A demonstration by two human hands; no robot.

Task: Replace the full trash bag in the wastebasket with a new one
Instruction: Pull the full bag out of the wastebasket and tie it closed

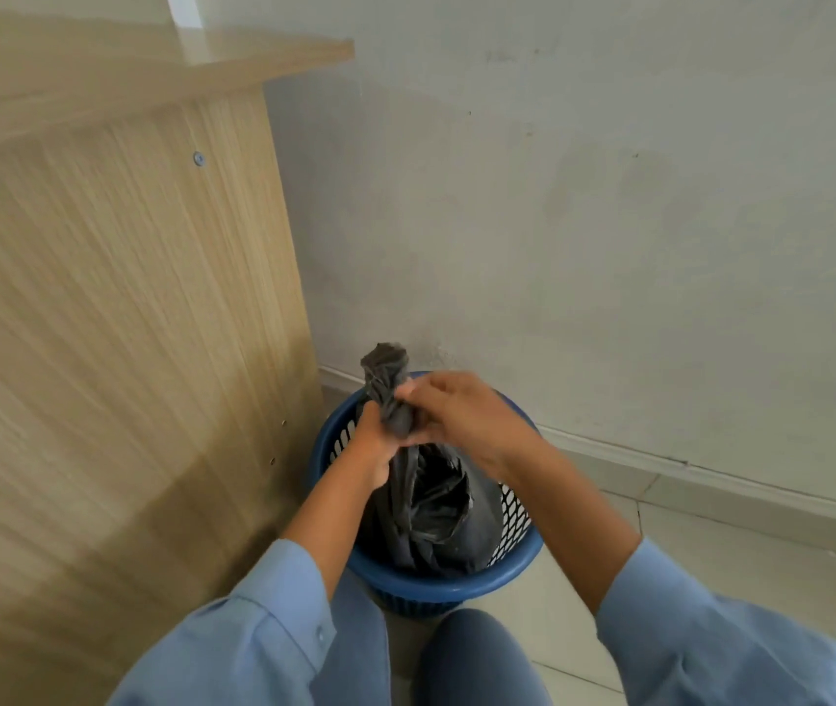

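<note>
Both hands [418,430] grip bag neck [389,394], knot seemingly hidden.

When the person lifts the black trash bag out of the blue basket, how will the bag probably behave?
The trash bag is thin, crinkled film, so it will likely hang floppy and sway. Both the left hand and the right hand grip its twisted neck, which probably gives a firm hold. The wastebasket looks like light mesh and may lift along.
</note>
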